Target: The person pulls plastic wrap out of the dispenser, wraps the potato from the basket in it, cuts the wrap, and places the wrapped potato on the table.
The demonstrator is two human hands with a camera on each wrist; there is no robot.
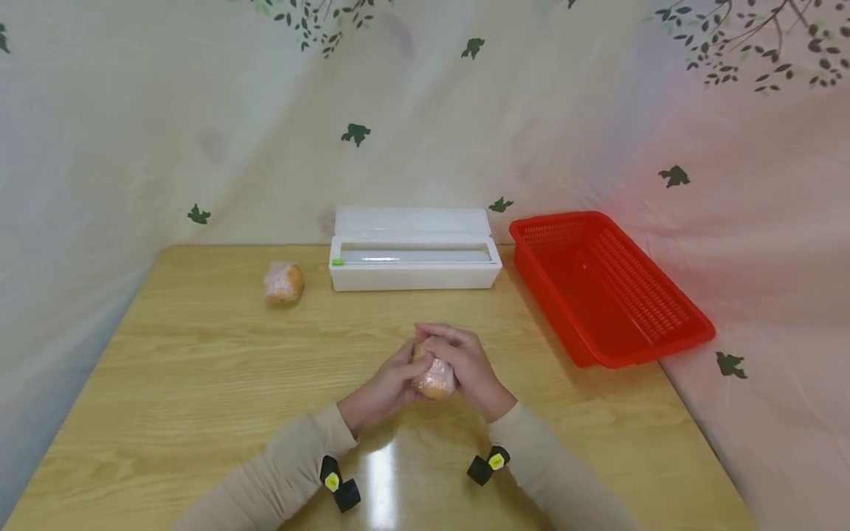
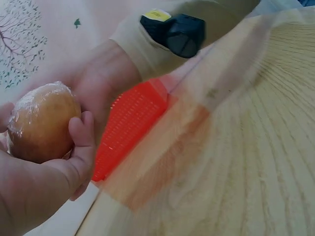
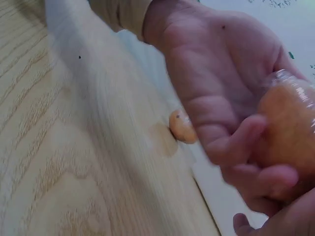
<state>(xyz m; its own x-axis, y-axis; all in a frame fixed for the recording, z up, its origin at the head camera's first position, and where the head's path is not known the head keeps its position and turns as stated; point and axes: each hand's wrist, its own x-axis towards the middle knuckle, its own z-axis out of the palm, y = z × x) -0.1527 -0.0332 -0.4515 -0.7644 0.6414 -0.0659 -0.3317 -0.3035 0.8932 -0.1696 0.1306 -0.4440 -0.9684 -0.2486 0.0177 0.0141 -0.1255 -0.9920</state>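
Wrapped bun (image 1: 434, 377): round, golden-brown, tight under glossy cling film. Cupped near table (image 1: 199, 369) centre, left hand (image 1: 385, 387) and right hand (image 1: 468, 365) both curled round it, fingers overlapping.

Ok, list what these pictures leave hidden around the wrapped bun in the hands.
- Head view: most of the wrapped bun is covered by the left hand and right hand.
- Right wrist view: motion blur smears the fingers.
- Left wrist view: the red basket is partly hidden behind the hands.
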